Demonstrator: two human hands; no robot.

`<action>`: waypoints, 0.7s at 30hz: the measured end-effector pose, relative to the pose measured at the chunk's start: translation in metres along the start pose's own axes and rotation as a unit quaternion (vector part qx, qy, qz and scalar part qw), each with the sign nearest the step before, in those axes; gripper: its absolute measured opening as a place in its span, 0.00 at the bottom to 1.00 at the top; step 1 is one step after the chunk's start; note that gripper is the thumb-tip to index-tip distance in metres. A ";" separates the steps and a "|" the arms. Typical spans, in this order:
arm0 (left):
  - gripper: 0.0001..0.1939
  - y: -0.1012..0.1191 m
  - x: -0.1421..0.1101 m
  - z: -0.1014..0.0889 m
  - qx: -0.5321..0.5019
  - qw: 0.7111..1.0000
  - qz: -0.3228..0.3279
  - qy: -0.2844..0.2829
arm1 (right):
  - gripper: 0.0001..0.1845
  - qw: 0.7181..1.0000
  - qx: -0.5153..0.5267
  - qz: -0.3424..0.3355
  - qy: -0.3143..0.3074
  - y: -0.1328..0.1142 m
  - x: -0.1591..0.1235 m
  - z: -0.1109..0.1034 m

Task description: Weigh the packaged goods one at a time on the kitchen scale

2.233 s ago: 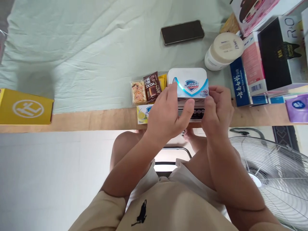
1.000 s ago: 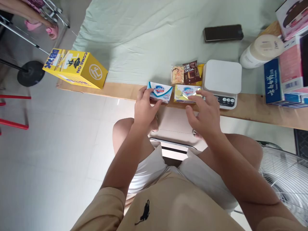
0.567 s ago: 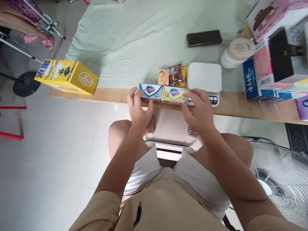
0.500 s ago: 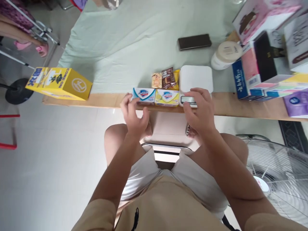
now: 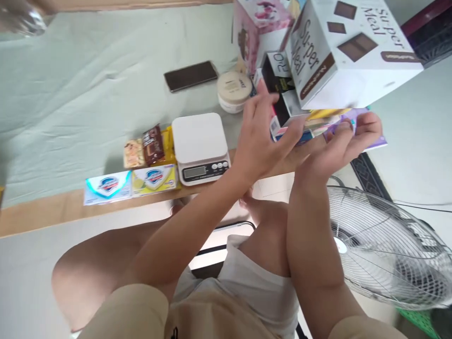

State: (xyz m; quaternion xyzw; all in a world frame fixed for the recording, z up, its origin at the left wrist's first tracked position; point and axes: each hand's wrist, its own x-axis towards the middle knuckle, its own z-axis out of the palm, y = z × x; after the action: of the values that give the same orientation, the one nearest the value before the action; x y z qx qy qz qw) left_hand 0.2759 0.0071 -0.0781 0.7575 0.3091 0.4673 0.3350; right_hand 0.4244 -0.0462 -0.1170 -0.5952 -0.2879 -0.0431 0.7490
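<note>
My left hand (image 5: 262,134) is at the stack of boxes on the right, thumb and fingers spread around the near corner of a black-and-pink box (image 5: 278,96). Contact there is hard to judge. Beside it, my right hand (image 5: 341,143) has loosely bent, separated fingers, slightly blurred, in front of a purple pack (image 5: 376,141) and below a large white Su-per Meal box (image 5: 356,61). Left of my hands stands a white kitchen scale (image 5: 200,141) with a bare platform. Two soap boxes, one blue-white (image 5: 108,187) and one yellow (image 5: 154,180), lie beside it.
Small snack packs (image 5: 153,143) lie behind the soap. A phone (image 5: 191,76) and a cream-lidded jar (image 5: 234,90) sit farther back. A pink box (image 5: 259,30) stands behind the stack. Below the table edge, a floor fan (image 5: 384,249) stands at my right.
My view has swung right. Both hands have left the soap and scale and moved right to the stacked boxes, my left forearm now crossing in front of the scale.
</note>
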 end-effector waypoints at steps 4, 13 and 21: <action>0.34 0.018 0.070 0.046 -0.073 0.984 -0.160 0.020 | 0.28 0.996 0.010 0.046 0.074 0.022 0.036 -0.011; 0.10 0.044 0.080 0.058 -0.154 0.982 -0.106 -0.003 | 0.32 0.988 0.099 -0.045 -0.115 0.023 0.051 -0.003; 0.23 0.050 0.061 0.064 -0.163 0.980 -0.099 -0.059 | 0.29 0.986 0.158 0.040 0.018 -0.008 0.024 -0.004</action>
State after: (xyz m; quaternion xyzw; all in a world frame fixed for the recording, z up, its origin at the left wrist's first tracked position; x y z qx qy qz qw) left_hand 0.3644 0.0118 -0.0295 0.6846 0.2815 0.4305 0.5165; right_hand 0.4428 -0.0454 -0.0986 -0.4793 -0.2530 0.0223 0.8401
